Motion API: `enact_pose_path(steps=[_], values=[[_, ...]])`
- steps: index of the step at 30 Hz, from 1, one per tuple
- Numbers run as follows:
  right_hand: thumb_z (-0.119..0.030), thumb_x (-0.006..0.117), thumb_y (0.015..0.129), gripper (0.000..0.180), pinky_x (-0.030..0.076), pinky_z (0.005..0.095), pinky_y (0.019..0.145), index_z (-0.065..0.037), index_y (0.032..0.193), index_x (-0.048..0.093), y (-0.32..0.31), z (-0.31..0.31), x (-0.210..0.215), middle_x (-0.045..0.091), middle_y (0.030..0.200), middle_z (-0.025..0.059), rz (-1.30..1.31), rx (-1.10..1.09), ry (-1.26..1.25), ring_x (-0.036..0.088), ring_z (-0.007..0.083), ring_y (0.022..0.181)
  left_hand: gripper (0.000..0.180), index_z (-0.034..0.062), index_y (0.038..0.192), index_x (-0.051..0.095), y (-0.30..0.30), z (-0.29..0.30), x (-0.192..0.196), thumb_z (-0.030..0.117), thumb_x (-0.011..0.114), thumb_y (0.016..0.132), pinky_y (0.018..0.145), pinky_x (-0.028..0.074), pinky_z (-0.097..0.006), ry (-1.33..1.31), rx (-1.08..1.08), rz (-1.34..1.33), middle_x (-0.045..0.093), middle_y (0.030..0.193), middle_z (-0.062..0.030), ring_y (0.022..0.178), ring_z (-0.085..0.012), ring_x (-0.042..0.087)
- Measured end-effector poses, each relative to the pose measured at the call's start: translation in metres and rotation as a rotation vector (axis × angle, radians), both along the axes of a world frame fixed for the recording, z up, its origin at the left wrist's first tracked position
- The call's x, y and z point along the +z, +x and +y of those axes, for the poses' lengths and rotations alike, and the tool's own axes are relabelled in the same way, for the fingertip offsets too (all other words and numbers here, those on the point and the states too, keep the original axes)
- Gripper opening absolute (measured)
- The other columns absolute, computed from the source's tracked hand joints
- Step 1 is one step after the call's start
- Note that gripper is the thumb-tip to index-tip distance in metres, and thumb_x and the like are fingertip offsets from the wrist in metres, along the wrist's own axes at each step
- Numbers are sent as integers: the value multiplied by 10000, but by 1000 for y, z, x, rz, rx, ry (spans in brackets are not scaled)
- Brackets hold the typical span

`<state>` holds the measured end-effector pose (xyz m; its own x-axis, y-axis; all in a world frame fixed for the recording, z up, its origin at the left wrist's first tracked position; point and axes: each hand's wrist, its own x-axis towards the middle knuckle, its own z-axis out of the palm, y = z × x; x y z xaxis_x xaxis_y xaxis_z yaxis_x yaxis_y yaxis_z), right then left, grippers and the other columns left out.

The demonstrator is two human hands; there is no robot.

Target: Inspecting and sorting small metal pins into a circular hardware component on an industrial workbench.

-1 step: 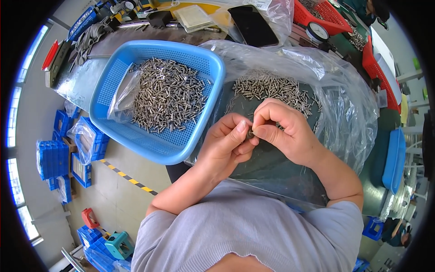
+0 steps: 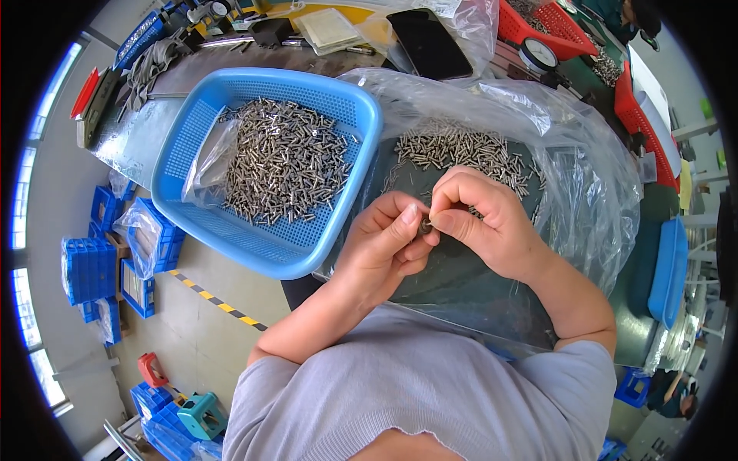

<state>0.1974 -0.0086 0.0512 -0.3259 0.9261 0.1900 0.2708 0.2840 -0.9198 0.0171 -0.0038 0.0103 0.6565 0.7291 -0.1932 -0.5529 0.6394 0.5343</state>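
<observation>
Your left hand (image 2: 384, 238) and right hand (image 2: 480, 219) pinch one small metal part (image 2: 425, 226) between closed fingertips; blue basket (image 2: 361, 107) left of them looks well filled, smaller loose pile (image 2: 461, 150) on the plastic sheet (image 2: 584, 177) left to do

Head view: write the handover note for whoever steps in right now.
Left hand and right hand meet fingertip to fingertip, pinching one small metal part between them above the clear plastic sheet.
Loose pile of small metal parts lies on the sheet just beyond the hands.
Blue basket to the left holds a large heap of similar parts.
Which heap is finished cannot be told; both remain sizeable.
</observation>
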Motion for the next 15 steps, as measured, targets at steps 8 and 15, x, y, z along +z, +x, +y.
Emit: enact_pose_path(steps=[8, 15], values=[[-83, 625, 850, 90, 434, 286, 638, -28, 826, 558, -6, -2, 2, 527, 781, 63, -151, -69, 231, 534, 185, 705, 187, 83, 973, 529, 2, -1, 0, 267, 546, 946, 491, 304, -201, 15, 62, 40, 588, 825, -54, 582, -59, 388], [-54, 624, 837, 73, 436, 292, 623, -30, 819, 558, -7, -3, 2, 524, 783, 63, -43, -32, 101, 532, 190, 697, 187, 79, 978, 528, 0, 0, -2, 263, 539, 949, 495, 308, -204, -8, 30, -18, 584, 830, -56, 585, -62, 390]])
